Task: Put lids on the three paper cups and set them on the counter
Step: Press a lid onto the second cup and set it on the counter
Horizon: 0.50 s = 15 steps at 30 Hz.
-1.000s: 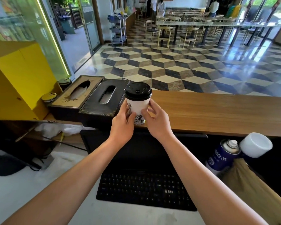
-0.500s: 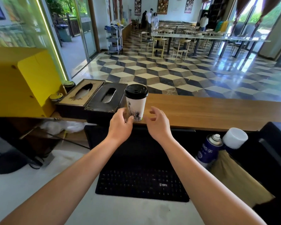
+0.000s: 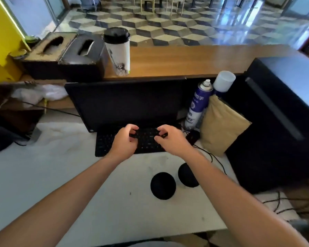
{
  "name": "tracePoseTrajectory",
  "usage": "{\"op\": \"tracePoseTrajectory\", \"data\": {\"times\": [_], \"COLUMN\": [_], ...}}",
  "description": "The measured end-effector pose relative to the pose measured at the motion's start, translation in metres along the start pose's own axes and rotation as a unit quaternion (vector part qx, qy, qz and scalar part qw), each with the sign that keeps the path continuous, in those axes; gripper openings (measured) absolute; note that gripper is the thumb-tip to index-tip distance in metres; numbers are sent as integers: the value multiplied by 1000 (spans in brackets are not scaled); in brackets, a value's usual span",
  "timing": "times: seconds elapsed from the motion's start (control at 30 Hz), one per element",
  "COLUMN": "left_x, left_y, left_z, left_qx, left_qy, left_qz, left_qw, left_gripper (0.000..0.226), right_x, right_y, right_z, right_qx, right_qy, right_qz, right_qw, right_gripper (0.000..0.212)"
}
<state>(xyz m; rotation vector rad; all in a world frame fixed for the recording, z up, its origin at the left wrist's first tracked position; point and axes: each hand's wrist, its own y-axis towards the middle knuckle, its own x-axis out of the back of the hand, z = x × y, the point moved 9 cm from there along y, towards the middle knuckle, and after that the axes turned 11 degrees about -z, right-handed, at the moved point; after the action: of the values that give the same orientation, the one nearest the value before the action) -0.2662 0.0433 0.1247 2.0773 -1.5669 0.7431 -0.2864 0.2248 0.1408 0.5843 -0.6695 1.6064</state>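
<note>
A white paper cup [image 3: 118, 52] with a black lid [image 3: 116, 35] stands upright on the wooden counter [image 3: 185, 59], beside the tissue boxes. Two loose black lids [image 3: 163, 185] [image 3: 188, 174] lie on the white desk below, near my right forearm. My left hand [image 3: 125, 141] and my right hand [image 3: 169, 140] hover empty over the black keyboard [image 3: 144, 141], fingers loosely curled and apart. No other paper cups show in this view.
Two tissue boxes [image 3: 68, 49] sit left of the cup. A dark monitor [image 3: 125, 102] stands behind the keyboard. Blue spray cans [image 3: 198, 102] and a tan pouch [image 3: 221, 125] stand at the right, next to a black box [image 3: 278, 113]. Cables trail at the right.
Both hands let go of the lidded cup, which stays on the counter, and drew back down over the keyboard. The view tilted down, bringing the desk and two loose lids into sight.
</note>
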Motion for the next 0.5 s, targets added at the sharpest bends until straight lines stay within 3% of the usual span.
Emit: {"op": "tracePoseTrajectory", "data": {"times": [0.27,0.5], "left_x": [-67,-98], "left_y": [-74,-109], "left_z": [60,80], "left_qx": [58,81], "left_qy": [31,32], "left_qz": [91,162], "left_qw": [994,983], "left_gripper": [54,68], "right_x": [-43,-76], "right_y": [-63,-99], "right_z": [-60,-71], "right_qx": [-16,18], "right_qy": [-70,-149], "right_qz": [120,198], "right_qw": [990,969], "right_gripper": [70,99]}}
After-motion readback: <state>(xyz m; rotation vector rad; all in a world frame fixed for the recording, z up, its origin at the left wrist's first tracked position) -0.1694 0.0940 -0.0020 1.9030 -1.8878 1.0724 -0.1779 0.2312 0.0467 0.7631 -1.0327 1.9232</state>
